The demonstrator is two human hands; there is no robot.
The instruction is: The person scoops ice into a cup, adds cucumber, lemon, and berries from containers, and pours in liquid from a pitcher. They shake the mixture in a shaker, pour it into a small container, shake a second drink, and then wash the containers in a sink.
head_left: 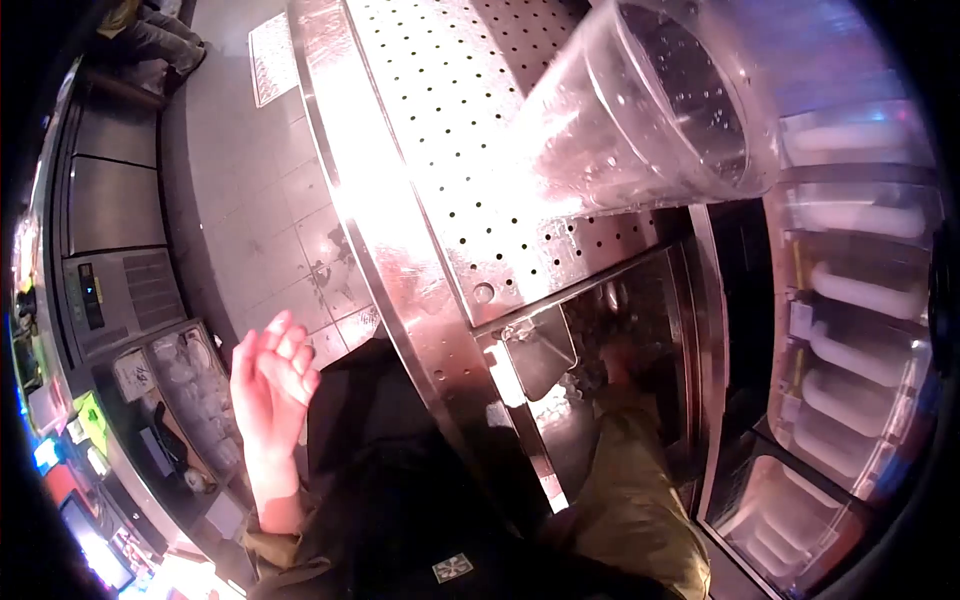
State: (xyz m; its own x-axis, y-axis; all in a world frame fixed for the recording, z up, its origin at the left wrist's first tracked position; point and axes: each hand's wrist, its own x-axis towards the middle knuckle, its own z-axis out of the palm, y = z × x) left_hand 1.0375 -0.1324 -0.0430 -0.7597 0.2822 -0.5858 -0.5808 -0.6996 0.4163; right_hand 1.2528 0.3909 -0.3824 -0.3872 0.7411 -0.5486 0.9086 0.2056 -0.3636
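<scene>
My left hand (272, 375) is raised beside the steel counter, its fingers curled loosely together with nothing visible in them. My right arm, in an olive sleeve (635, 470), reaches down into an ice bin (682, 340) set in the counter. Deep in that bin my right hand (622, 365) is dim, and its fingers cannot be made out. Pale ice (562, 400) lies left of the wrist, below a small metal plate (540, 350). A large clear plastic container (600, 130), wet with droplets, lies tilted over the perforated counter top (440, 110).
Several white rounded containers (865, 290) stand in a rack at the right. At the left are a steel cabinet (115, 200) and a tray of clear-wrapped items (195, 390). Tiled floor (260, 220) runs between; a person's legs (160, 45) show at top left.
</scene>
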